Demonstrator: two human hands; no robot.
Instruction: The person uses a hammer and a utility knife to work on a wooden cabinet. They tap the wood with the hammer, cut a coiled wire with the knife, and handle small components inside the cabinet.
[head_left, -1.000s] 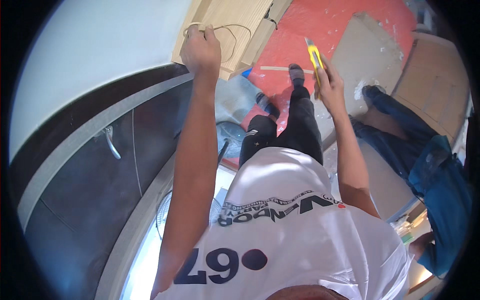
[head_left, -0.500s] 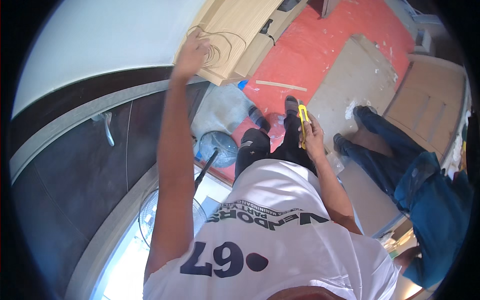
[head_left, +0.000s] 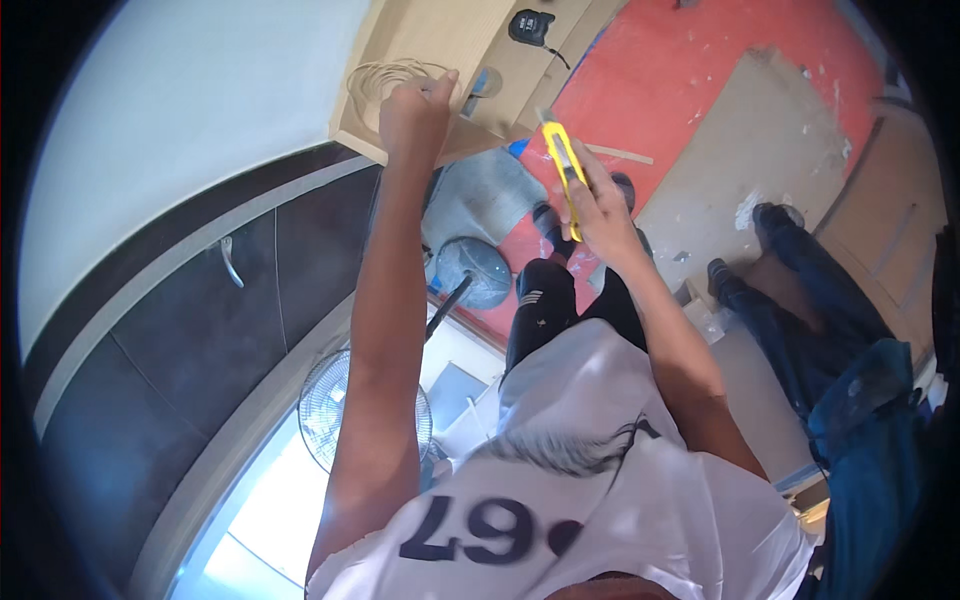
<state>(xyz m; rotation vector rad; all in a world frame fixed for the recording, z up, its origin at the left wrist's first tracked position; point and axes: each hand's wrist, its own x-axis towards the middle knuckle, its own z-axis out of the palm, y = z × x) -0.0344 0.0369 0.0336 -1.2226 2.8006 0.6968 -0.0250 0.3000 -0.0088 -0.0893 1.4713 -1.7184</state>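
My left hand (head_left: 415,115) is over a pale wooden cabinet (head_left: 490,40) at the upper left. Its fingers are bent, with the fingertips at a strand of a thin tan strip (head_left: 375,78) that lies coiled on the wood, partly behind the hand. The exact grip is hard to make out. In my right hand (head_left: 600,205) is a yellow box cutter (head_left: 563,165), its blade end pointing up and away, just right of the cabinet's near corner.
On the cabinet rests a black tape measure (head_left: 531,27). A pedestal fan (head_left: 335,410) stands below my left arm. Another person's legs (head_left: 800,270) are at the right. A tan board (head_left: 740,150) and a wood strip (head_left: 622,153) lie on the red floor covering (head_left: 690,50).
My right hand has brought the box cutter up and left, closer to the cabinet. My left hand has moved right across the coiled strip. The view has shifted, showing the tape measure fully.
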